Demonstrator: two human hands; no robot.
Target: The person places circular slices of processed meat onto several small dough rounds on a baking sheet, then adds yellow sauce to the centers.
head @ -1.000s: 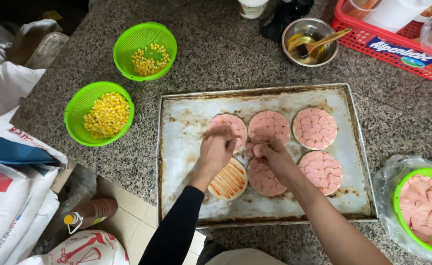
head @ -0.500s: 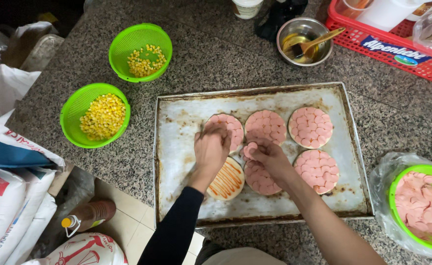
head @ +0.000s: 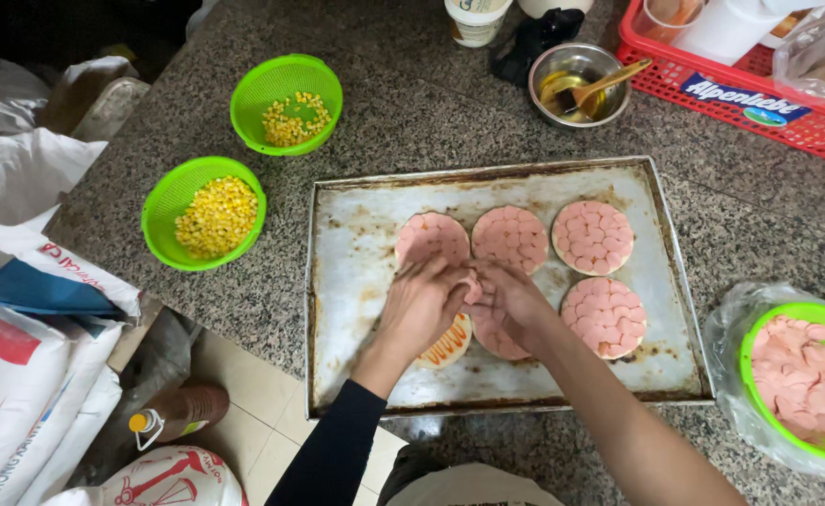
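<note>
A worn metal baking tray [head: 356, 281] lies on the granite counter. On it are several round bases covered with pink sausage slices [head: 592, 236], and one base with only orange sauce [head: 450, 345] at the front. My left hand [head: 420, 305] and my right hand [head: 515, 302] meet fingertip to fingertip over the middle of the tray, above the sauced base and a half-hidden topped base [head: 498, 343]. A small pink sausage slice [head: 473, 287] shows between the fingers, pinched by the right hand. Whether the left hand grips it too is unclear.
Two green baskets of corn [head: 204, 214] [head: 286, 103] stand left of the tray. A green basket of sausage slices [head: 806, 370] sits in a plastic bag at the right. Behind are a steel bowl with a brush [head: 576, 84], a red crate [head: 740, 94] and a cup. Sacks and a bottle lie on the floor at the left.
Both hands have drawn together from the back-left discs toward the tray's middle, over the sauced base. The camera view has shifted slightly.
</note>
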